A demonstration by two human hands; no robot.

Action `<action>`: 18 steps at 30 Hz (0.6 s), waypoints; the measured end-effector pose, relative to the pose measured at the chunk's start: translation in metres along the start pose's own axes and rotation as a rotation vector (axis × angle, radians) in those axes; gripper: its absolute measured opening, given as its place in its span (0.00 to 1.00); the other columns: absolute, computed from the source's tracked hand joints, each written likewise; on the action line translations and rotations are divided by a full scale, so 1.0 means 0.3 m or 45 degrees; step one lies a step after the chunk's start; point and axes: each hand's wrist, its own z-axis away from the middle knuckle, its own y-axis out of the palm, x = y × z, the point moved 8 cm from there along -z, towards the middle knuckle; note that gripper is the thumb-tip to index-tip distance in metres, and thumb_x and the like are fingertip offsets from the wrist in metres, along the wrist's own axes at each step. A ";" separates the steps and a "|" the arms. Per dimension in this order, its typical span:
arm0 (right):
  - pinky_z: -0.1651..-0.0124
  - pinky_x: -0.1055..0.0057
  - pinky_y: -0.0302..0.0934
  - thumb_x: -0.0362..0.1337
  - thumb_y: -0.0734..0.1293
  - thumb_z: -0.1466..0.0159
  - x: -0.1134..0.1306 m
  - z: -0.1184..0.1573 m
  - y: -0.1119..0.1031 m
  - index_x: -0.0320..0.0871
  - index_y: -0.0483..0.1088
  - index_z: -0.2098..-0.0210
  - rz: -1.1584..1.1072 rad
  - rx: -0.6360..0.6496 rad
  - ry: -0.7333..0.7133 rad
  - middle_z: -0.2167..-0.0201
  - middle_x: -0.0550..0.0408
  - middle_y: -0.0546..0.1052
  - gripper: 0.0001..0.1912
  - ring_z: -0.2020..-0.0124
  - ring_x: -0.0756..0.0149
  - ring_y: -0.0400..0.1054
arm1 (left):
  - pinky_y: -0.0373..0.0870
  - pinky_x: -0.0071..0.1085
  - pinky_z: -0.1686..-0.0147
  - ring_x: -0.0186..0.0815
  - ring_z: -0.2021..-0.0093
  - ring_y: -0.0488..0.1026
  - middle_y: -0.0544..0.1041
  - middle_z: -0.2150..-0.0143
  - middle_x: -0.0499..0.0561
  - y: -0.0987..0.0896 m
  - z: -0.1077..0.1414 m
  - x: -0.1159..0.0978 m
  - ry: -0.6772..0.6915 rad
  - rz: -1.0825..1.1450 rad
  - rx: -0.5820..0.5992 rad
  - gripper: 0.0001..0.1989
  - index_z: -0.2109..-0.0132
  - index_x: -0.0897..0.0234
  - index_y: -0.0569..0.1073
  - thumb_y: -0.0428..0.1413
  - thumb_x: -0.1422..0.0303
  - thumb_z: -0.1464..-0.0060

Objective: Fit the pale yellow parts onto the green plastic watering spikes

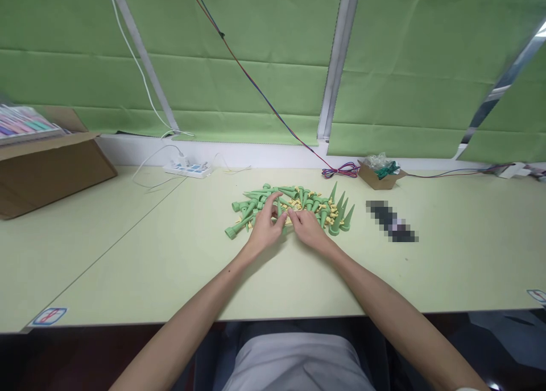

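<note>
A pile of green cone-shaped spikes (334, 223) mixed with small yellow pieces (324, 215) lies on the pale table (273, 283). My left hand (268, 223) is at the pile's near side, its thumb and fingers curled around a green spike (279, 205) that points up. Close on its right, my right hand (306, 225) has its fingers pressed together, its thumb near the left thumb. Whatever it pinches is too small to make out. Several spikes stand upright at the pile's right end; others lie on their sides at the left.
A small cardboard box (377, 179) with plastic bags and green items stands behind the pile on the right. Further right of the pile lies a pixelated dark object (390, 220). A power strip (187, 168) and a large cardboard box (55, 169) are at the left, cables (341, 170) along the back.
</note>
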 end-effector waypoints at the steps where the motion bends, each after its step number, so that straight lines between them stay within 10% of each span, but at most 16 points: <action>1: 0.70 0.67 0.43 0.46 0.52 0.27 -0.001 0.000 0.000 0.46 0.50 0.81 0.000 -0.001 0.002 0.84 0.59 0.57 0.27 0.79 0.67 0.52 | 0.57 0.26 0.75 0.33 0.74 0.60 0.59 0.74 0.43 0.000 0.000 0.001 -0.003 0.001 0.002 0.25 0.36 0.59 0.63 0.53 0.67 0.40; 18: 0.67 0.70 0.54 0.42 0.58 0.29 0.046 0.021 -0.018 0.45 0.65 0.64 -0.259 0.002 -0.138 0.72 0.58 0.71 0.10 0.73 0.67 0.63 | 0.63 0.29 0.66 0.31 0.75 0.60 0.57 0.76 0.39 -0.028 -0.017 0.028 -0.151 0.210 -0.045 0.25 0.38 0.60 0.62 0.55 0.67 0.42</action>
